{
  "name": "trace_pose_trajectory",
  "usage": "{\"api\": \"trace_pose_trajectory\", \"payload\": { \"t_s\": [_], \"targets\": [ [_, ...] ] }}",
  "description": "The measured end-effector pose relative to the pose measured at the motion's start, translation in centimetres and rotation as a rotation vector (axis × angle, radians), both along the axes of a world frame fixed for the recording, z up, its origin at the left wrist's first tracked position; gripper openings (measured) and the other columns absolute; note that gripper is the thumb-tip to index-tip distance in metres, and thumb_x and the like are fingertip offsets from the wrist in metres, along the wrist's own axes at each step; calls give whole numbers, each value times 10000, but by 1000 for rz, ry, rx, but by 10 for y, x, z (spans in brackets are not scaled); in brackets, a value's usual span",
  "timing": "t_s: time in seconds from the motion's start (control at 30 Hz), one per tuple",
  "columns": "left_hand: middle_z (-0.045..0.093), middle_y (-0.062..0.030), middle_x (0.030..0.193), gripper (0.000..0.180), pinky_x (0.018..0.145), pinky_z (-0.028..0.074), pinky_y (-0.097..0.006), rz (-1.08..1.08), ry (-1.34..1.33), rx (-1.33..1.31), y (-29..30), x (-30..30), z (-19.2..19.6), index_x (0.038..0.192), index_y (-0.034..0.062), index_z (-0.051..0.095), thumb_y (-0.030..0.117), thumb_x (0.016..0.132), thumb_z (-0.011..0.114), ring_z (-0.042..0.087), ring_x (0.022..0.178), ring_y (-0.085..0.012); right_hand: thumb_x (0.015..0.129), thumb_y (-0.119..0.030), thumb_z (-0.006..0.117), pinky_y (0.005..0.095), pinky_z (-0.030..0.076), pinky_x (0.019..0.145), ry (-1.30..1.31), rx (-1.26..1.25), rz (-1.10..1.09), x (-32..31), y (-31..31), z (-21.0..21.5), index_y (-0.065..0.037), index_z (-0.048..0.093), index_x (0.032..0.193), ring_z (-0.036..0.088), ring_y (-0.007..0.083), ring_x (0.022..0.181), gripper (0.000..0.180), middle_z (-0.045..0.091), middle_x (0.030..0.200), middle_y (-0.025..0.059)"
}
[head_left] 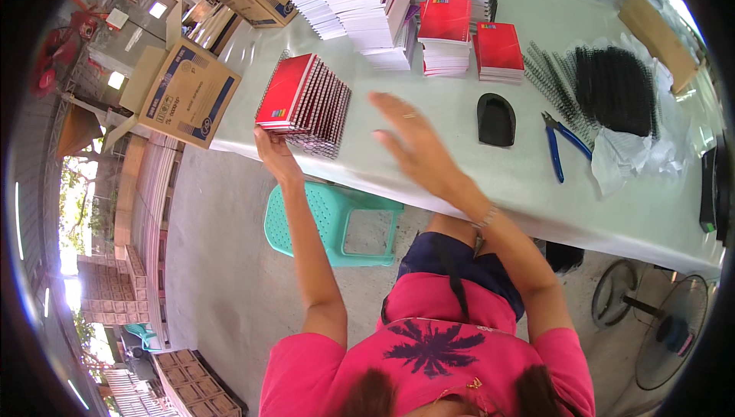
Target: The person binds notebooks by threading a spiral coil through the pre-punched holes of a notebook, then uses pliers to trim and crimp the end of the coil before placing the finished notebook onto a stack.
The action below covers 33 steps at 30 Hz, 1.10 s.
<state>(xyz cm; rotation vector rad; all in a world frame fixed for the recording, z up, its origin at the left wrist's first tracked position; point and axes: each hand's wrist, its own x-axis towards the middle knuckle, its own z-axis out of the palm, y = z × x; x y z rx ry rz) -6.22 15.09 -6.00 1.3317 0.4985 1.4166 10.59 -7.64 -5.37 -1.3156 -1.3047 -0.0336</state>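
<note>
A tilted stack of red spiral notebooks (287,92) stands near the table's front left edge, wire bindings fanned out along its right side. My left hand (277,155) grips the near left corner of this stack; some of its fingers are hidden against the covers. Over the table to the right, my right hand (417,153) hovers with fingers stretched and thumb apart, holding nothing. Two piles of red-covered books, a taller one (445,23) and a lower one (498,46), sit farther back. Right of my right hand lies a black, rounded pad-like object (496,120).
Blue-handled pliers (563,145) lie beside loose black binding coils (616,92) on crumpled plastic. Tall stacks of white-paged books (360,4) occupy the back. An open cardboard box (187,96) stands at the table's left. Below are a turquoise stool (306,218) and a fan (674,333).
</note>
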Motion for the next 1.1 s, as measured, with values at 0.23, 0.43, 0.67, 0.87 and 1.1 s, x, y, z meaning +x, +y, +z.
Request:
{"api": "trace_pose_trajectory", "payload": {
  "t_s": [0.23, 0.43, 0.67, 0.87, 1.1],
  "targets": [
    [505, -112, 1331, 466, 1059, 377, -341, -8, -20, 31, -17, 5, -7, 1380, -16, 434, 326, 1062, 444, 486, 1221, -176, 1007, -160, 504, 433, 190, 1210, 35, 11, 214, -55, 81, -25, 7, 205, 1542, 180, 368, 1491, 635, 210, 1601, 208],
    [492, -113, 1382, 491, 1078, 384, -316, -13, 14, -10, -17, -3, -15, 1455, -18, 371, 237, 1052, 489, 485, 1250, -159, 1011, -248, 497, 495, 213, 1189, 17, 16, 110, -79, 94, -31, 45, 138, 1536, 171, 450, 1469, 700, 145, 1596, 266],
    [521, -123, 1347, 474, 1046, 415, -328, -36, 25, 34, -16, 0, -16, 1447, -17, 382, 231, 1055, 482, 516, 1208, -164, 1015, -381, 470, 541, 204, 1169, 49, -14, 56, -92, 104, -38, 41, 82, 1547, 111, 459, 1482, 782, 77, 1613, 260],
    [552, -120, 1305, 432, 1005, 448, -325, -54, 40, 60, -25, 4, -10, 1412, -23, 409, 221, 1060, 466, 547, 1161, -158, 1010, -391, 475, 544, 199, 1169, 52, -16, 41, -94, 104, -39, 46, 60, 1546, 98, 466, 1483, 806, 63, 1612, 265],
    [561, -118, 1287, 422, 992, 458, -328, -40, 50, 77, -24, 4, -11, 1405, -24, 418, 221, 1064, 457, 554, 1148, -157, 995, -396, 495, 546, 198, 1169, 52, 0, 37, -95, 104, -39, 48, 55, 1545, 104, 468, 1481, 832, 62, 1611, 268]
  ]
}}
